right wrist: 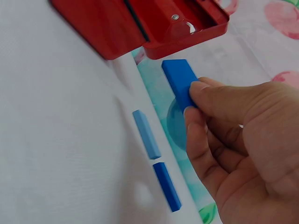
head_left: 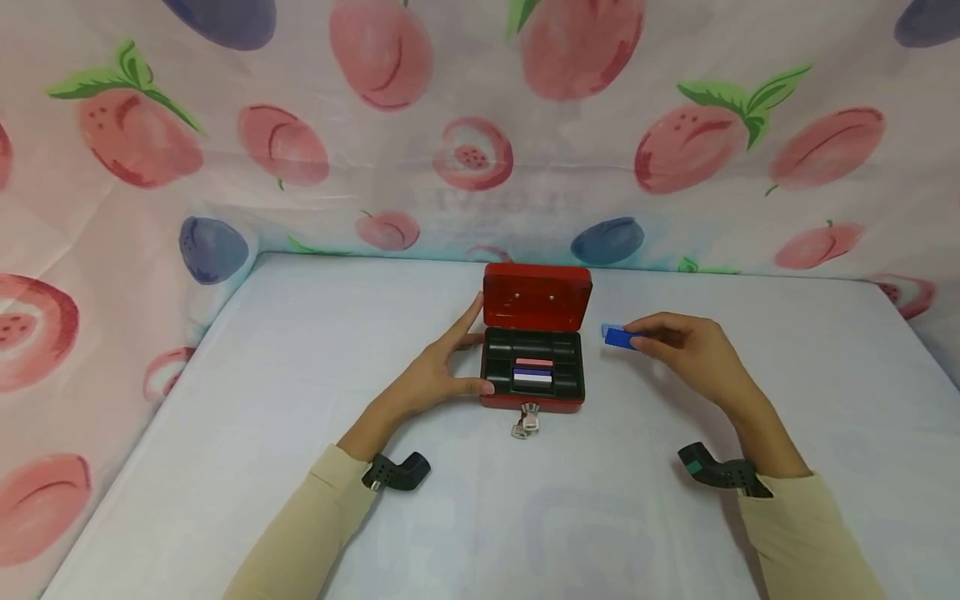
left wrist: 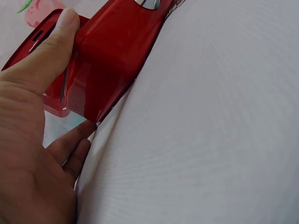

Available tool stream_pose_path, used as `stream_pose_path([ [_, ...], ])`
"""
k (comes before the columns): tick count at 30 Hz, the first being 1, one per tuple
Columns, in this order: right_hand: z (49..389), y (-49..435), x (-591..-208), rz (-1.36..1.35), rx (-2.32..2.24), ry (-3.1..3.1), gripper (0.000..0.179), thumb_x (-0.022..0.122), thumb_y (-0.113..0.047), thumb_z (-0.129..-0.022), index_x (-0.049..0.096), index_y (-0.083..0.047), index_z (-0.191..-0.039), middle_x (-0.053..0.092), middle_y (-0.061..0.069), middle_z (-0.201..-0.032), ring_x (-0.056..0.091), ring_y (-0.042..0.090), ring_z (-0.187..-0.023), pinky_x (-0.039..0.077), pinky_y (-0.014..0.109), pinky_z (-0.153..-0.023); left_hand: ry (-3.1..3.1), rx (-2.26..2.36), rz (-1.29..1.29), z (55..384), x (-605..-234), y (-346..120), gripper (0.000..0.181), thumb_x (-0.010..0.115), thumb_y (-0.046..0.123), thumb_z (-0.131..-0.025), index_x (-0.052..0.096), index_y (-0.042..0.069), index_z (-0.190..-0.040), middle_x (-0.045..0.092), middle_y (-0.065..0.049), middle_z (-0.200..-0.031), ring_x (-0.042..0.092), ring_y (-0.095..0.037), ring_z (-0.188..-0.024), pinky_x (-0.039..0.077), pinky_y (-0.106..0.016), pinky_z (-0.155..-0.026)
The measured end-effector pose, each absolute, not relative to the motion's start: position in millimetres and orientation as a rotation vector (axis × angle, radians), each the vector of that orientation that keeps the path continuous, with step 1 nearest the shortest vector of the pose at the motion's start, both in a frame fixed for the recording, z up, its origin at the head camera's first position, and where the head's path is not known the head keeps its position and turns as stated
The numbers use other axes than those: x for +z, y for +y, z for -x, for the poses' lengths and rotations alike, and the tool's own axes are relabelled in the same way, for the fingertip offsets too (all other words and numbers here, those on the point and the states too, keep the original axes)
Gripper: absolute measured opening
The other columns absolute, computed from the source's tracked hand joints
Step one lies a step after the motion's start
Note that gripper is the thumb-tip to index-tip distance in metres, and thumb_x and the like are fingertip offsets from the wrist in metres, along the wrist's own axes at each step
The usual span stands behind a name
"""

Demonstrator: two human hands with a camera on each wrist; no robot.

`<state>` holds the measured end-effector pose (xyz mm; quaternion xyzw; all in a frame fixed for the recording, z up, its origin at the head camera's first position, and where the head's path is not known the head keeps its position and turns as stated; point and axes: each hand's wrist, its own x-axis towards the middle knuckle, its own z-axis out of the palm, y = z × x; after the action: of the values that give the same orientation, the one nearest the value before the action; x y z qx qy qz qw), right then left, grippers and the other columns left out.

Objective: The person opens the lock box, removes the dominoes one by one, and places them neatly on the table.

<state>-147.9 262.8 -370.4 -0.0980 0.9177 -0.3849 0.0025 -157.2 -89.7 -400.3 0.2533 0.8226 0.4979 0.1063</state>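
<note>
A red metal cash box (head_left: 533, 403) stands on the table with its lid (head_left: 537, 296) raised and a black compartment tray inside. Pink (head_left: 534, 362), purple (head_left: 531, 372) and white (head_left: 532, 378) blocks lie in the tray's middle. My left hand (head_left: 431, 379) holds the box by its left side, thumb over the front corner of the rim, index finger up by the lid. To the right of the box, my right hand (head_left: 693, 354) pinches a flat blue block (right wrist: 179, 81) between thumb and fingers, above the table.
In the right wrist view, a light blue block (right wrist: 146, 134) and a dark blue block (right wrist: 167, 186) lie end to end on the white table. Keys (head_left: 521, 430) hang from the lock (head_left: 530, 412) at the box front. A fruit-print cloth (head_left: 540, 183) rises behind the table.
</note>
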Motion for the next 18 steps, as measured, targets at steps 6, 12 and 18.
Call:
stream_pose_path([
  [6, 149, 267, -384, 0.293, -1.22, 2.851, 0.021, 0.062, -0.034, -0.083, 0.066, -0.025, -0.102, 0.059, -0.004, -0.108, 0.052, 0.013, -0.098, 0.047, 0.023, -0.075, 2.435, 1.461, -0.721, 162, -410, -90, 0.105, 0.076, 0.044, -0.064, 0.002, 0.048, -0.138, 0.039, 0.006, -0.134, 0.03, -0.009, -0.125, 0.022, -0.048, -0.101],
  [12, 150, 266, -391, 0.277, -1.178, 2.863, 0.018, 0.061, -0.029, -0.084, 0.066, -0.024, -0.101, 0.058, -0.001, -0.11, 0.051, 0.015, -0.1, 0.045, 0.037, -0.082, 2.434, 1.461, -0.718, 161, -409, -90, 0.105, 0.076, 0.045, -0.063, 0.002, 0.048, -0.138, 0.038, 0.006, -0.135, 0.03, -0.011, -0.125, 0.021, -0.048, -0.101],
  [18, 149, 267, -395, 0.278, -1.152, 2.885, 0.019, 0.06, -0.026, -0.085, 0.066, -0.022, -0.103, 0.058, 0.001, -0.11, 0.05, 0.017, -0.098, 0.045, 0.04, -0.082, 2.429, 1.465, -0.731, 162, -409, -90, 0.106, 0.076, 0.043, -0.064, 0.002, 0.047, -0.138, 0.036, 0.007, -0.136, 0.031, -0.011, -0.125, 0.021, -0.048, -0.101],
])
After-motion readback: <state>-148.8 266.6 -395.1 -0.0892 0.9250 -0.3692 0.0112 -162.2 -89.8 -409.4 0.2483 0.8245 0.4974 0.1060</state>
